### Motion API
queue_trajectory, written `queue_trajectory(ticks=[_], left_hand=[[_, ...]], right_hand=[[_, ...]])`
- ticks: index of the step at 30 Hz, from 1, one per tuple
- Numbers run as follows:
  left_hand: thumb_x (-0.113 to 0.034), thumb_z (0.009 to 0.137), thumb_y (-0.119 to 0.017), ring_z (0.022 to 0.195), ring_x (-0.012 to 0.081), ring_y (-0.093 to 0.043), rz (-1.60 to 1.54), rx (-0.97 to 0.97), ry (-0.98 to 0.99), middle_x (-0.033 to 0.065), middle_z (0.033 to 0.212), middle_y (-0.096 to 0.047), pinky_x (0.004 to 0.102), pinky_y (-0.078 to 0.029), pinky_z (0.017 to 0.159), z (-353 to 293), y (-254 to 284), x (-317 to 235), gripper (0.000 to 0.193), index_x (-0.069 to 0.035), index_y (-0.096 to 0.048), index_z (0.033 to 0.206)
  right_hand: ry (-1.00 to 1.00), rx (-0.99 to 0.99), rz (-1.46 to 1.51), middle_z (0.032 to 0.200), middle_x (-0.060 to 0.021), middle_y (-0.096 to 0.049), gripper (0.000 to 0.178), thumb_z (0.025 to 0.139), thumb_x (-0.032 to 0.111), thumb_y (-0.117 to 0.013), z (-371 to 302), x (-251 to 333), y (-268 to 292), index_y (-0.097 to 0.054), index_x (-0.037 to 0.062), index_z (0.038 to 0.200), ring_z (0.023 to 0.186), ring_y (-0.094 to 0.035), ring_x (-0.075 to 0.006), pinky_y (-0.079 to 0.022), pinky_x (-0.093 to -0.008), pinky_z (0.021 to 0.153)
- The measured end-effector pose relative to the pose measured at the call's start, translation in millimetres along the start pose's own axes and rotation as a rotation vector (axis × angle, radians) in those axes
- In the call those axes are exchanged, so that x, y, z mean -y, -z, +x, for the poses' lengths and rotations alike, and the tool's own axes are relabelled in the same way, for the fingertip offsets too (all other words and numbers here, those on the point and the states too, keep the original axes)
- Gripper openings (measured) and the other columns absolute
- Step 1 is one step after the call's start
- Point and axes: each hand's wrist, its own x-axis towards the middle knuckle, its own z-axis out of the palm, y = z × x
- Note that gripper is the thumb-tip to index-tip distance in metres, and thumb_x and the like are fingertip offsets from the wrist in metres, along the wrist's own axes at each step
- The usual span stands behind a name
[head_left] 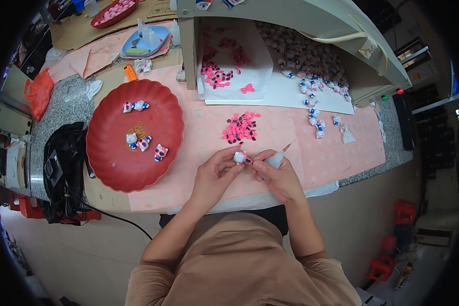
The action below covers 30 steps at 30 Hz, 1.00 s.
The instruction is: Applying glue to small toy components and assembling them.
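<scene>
My left hand [215, 172] pinches a small white cat-like figurine [239, 157] between thumb and fingers, low over the pink cloth. At its right side is a small pink-and-black piece [248, 160], which the thumb and forefinger of my right hand [282, 179] touch or hold. That same hand also keeps a translucent squeeze bottle [275, 160] in its grip, the thin needle tip pointing up and right. Just beyond my hands lies a loose pile of pink and dark oval pieces [241, 127]. Several finished-looking figurines [160, 152] lie in the red scalloped tray [98, 153] on the left.
A shelf [189, 56] with a curved top stands behind. Under it are white sheets [245, 81] with more pink pieces and a crowd of white-and-blue figurines [311, 86]. A blue tray [163, 34] of bottles, an orange object [130, 72] and a black bag [61, 173] are leftward.
</scene>
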Motion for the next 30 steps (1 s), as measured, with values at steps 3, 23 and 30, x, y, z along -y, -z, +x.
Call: queue_trajectory(ticks=[3,23,30], left_hand=[[0.002,0.091,-0.060,0.102,0.0148,-0.063,0.078,0.039,0.073,0.0113,0.115,-0.064,0.0273,-0.050,0.091,1,2,0,0.046,0.000,-0.047,0.136],[0.003,0.089,-0.062,0.102,0.0131,-0.060,0.221,0.074,0.024,0.0095,0.125,-0.057,0.0273,-0.051,0.090,0,2,-4,0.043,-0.004,-0.056,0.131],[0.004,0.089,-0.061,0.105,0.0143,-0.060,0.230,0.041,-0.027,0.0096,0.127,-0.056,0.0280,-0.052,0.089,0,1,-3,0.041,-0.003,-0.057,0.129]], right_hand=[[0.025,-0.005,-0.151,0.086,-0.0043,-0.065,0.011,0.089,0.007,-0.067,3,-3,-1,-0.064,0.0013,0.098,0.074,-0.057,-0.0080,-0.046,-0.0226,0.064],[-0.029,0.031,-0.382,0.081,0.0000,-0.062,0.012,0.086,0.011,-0.070,5,7,6,-0.060,0.0053,0.089,0.070,-0.055,-0.0056,-0.045,-0.0218,0.062],[0.061,0.022,-0.487,0.081,-0.0006,-0.060,0.017,0.085,0.006,-0.070,10,5,5,-0.054,0.0067,0.090,0.070,-0.055,-0.0065,-0.046,-0.0217,0.062]])
